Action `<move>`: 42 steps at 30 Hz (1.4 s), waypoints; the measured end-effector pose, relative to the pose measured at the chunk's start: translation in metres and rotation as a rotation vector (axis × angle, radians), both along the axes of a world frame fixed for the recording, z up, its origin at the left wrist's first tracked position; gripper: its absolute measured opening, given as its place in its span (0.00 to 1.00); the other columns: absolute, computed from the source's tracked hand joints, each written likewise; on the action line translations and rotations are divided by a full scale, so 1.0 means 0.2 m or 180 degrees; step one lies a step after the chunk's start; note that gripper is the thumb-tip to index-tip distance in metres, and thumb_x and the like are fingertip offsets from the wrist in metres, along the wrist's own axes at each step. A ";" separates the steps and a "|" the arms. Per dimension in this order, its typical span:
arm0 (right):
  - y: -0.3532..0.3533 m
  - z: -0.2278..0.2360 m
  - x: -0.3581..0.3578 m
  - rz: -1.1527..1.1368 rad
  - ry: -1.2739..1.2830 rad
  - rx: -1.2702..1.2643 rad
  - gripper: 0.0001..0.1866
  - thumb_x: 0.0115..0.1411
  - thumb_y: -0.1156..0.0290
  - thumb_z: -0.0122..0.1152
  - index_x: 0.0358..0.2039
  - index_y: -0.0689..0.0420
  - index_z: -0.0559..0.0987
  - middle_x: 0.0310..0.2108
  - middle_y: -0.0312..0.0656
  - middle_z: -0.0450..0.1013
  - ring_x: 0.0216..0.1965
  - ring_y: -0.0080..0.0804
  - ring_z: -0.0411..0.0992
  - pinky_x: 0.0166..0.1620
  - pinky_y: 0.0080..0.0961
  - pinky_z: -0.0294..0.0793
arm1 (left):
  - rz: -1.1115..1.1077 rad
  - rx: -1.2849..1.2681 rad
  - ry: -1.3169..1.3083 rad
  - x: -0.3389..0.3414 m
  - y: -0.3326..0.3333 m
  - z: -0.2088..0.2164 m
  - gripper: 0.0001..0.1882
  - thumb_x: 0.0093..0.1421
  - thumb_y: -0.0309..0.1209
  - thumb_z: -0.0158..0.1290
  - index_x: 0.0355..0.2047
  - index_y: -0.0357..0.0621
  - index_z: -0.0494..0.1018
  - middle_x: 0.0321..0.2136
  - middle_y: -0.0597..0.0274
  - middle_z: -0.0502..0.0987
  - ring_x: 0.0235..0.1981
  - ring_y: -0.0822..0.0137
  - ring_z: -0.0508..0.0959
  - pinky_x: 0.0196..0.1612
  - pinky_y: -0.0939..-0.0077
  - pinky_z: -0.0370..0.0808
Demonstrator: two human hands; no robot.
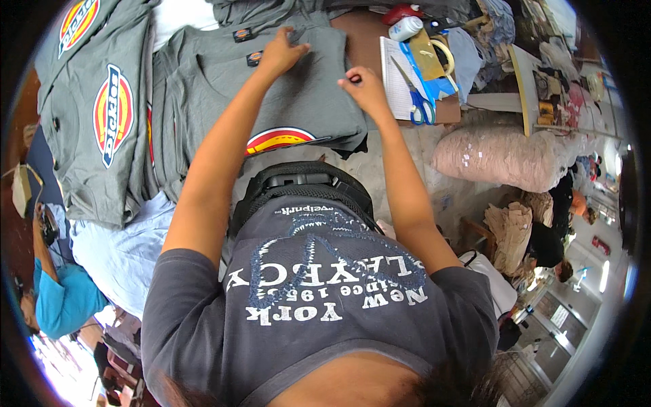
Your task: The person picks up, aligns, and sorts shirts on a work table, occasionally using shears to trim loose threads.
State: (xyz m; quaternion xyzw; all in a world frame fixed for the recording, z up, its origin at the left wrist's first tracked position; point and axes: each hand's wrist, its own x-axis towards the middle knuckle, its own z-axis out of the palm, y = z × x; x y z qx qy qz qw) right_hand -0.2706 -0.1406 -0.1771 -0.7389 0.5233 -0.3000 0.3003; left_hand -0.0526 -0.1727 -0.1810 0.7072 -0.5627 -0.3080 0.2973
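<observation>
Grey T-shirts (298, 102) lie flat and overlapping on the table in front of me, with small dark neck labels and part of a red and yellow print showing. My left hand (281, 55) is over the shirts beside the neck labels, its fingers spread and nothing seen in them. At the right edge of the same pile, my right hand (368, 89) is closed, thumb and fingers together. A small dark ring-like piece (354, 79) shows at its fingertips; its kind is too small to tell.
More grey printed shirts (88, 102) lie to the left. Right of the pile are blue-handled scissors (422, 110), a lined paper pad (393, 78), a tape roll (445, 57) and a white bottle (405, 28). A bulky pinkish sack (502, 156) stands farther right. Another person (64, 298) is at far left.
</observation>
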 end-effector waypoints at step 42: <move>0.76 0.12 -0.33 -0.0369 0.1966 -0.0371 0.11 0.46 0.70 0.55 0.32 0.56 0.72 0.33 0.37 0.63 0.32 0.39 0.63 0.33 0.31 0.65 | -0.0477 0.0213 0.3772 -0.02 -0.26 0.01 0.34 0.48 0.20 0.51 0.55 0.53 0.53 0.36 0.64 0.69 0.37 0.72 0.69 0.47 0.75 0.63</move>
